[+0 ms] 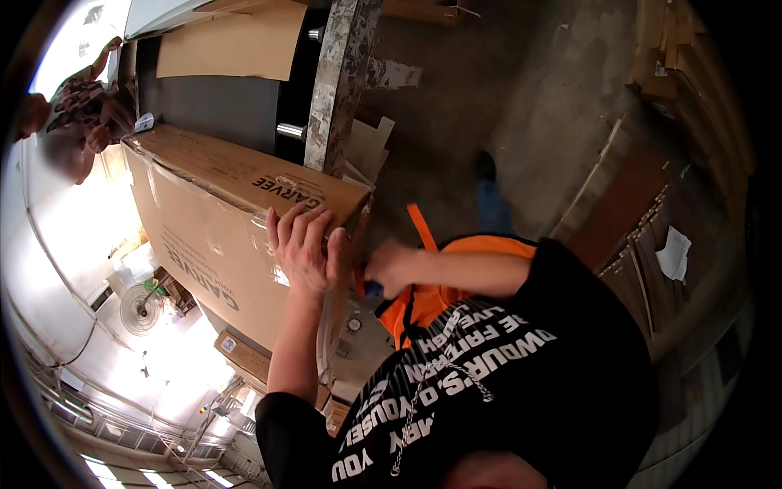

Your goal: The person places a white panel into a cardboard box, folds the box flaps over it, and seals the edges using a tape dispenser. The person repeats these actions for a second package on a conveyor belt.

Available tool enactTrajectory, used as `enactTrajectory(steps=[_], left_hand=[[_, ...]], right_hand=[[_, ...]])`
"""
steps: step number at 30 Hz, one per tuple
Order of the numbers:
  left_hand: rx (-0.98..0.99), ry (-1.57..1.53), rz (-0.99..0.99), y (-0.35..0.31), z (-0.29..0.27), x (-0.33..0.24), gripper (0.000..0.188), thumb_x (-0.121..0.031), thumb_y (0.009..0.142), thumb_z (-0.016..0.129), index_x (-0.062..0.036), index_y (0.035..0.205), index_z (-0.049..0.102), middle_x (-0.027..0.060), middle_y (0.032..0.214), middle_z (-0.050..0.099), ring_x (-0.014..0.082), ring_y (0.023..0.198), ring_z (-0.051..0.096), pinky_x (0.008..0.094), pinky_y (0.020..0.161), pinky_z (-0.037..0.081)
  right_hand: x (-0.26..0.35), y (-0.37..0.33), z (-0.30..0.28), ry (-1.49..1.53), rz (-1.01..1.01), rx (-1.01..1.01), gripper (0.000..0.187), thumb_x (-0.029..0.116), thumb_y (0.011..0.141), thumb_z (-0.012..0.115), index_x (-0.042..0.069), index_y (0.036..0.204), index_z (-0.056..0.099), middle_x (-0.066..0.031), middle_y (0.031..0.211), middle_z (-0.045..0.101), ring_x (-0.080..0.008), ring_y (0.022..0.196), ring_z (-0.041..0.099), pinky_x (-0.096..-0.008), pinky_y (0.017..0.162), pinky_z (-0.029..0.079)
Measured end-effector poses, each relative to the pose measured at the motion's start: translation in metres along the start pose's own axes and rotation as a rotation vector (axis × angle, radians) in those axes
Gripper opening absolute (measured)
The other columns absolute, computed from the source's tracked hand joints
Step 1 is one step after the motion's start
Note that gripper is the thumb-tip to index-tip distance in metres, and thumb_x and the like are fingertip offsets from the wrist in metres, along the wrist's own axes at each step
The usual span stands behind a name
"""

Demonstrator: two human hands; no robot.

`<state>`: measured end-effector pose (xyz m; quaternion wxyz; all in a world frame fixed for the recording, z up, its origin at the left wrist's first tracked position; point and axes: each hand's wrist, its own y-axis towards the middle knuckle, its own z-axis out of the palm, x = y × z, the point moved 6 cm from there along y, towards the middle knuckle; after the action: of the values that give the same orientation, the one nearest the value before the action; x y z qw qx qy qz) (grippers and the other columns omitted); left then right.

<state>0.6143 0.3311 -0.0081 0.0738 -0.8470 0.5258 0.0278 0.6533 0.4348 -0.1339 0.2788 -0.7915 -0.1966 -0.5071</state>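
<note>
The large cardboard box [220, 212] occupies the left-centre of the frame, lying along a conveyor-like table; its near end sits at frame centre.

Left hand [303, 244]: placed flat on the near end of the box, at frame centre. The fingers [287, 222] are extended, slightly spread and not clenched; the palm presses against the cardboard and grasps nothing.

Right hand [389, 267]: positioned just right of the left hand, close to the box corner. The fingers are clenched around a small tool with a blue handle [372, 289]; the tool's working end is hidden behind the hand and the box edge, so its type cannot be determined.

Surroundings:
- An orange apron [423, 297] hangs over the person's black printed shirt [521, 359] in the lower centre.
- A grey metal post [338, 81] stands upright at the upper centre, just behind the box.
- A flat cardboard sheet [232, 41] lies at the top of the frame.
- A second person [77, 114] stands at the upper left, at the far end of the box.
- Stacked flat cardboard [627, 212] fills the right side.
</note>
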Motion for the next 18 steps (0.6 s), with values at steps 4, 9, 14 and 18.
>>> enactTrajectory(steps=[4, 9, 14, 18], left_hand=[[-0.035, -0.033, 0.020, -0.001, 0.001, 0.005, 0.023, -0.028, 0.087, 0.063, -0.0082, 0.099, 0.068, 0.0053, 0.105, 0.068, 0.0269, 0.113, 0.056, 0.0509, 0.112, 0.024], [-0.031, 0.025, 0.020, -0.007, -0.011, 0.003, 0.032, -0.036, 0.077, 0.073, -0.0097, 0.094, 0.068, 0.0057, 0.103, 0.065, 0.0273, 0.109, 0.056, 0.0519, 0.112, 0.024], [0.273, 0.153, -0.049, -0.014, 0.009, 0.013, 0.057, -0.053, 0.072, 0.076, -0.0087, 0.108, 0.070, 0.0101, 0.105, 0.067, 0.0300, 0.107, 0.058, 0.0494, 0.108, 0.032], [0.412, -0.262, -0.295, 0.067, 0.027, 0.022, 0.072, -0.060, 0.072, 0.075, -0.0042, 0.116, 0.066, 0.0160, 0.115, 0.067, 0.0343, 0.109, 0.063, 0.0402, 0.089, 0.052]], right_hand=[[-0.109, -0.119, -0.047, 0.197, 0.173, -0.545, 0.055, 0.035, 0.056, 0.072, 0.021, 0.109, 0.072, -0.0041, 0.099, 0.066, -0.0299, 0.091, 0.066, -0.0429, 0.077, 0.053], [-0.146, -0.296, -0.098, 0.240, 0.621, -1.084, 0.054, 0.017, 0.062, 0.071, 0.008, 0.115, 0.067, -0.0104, 0.115, 0.064, -0.0347, 0.098, 0.064, -0.0390, 0.084, 0.052], [-0.157, -0.399, -0.055, 0.350, 0.663, -1.681, 0.066, 0.009, 0.061, 0.066, -0.001, 0.126, 0.061, -0.0131, 0.117, 0.066, -0.0185, 0.098, 0.065, -0.0258, 0.087, 0.048], [-0.160, -0.419, -0.050, 0.626, 0.733, -1.784, 0.067, 0.009, 0.061, 0.067, -0.002, 0.126, 0.060, -0.0033, 0.098, 0.066, -0.0109, 0.087, 0.061, -0.0234, 0.081, 0.047]])
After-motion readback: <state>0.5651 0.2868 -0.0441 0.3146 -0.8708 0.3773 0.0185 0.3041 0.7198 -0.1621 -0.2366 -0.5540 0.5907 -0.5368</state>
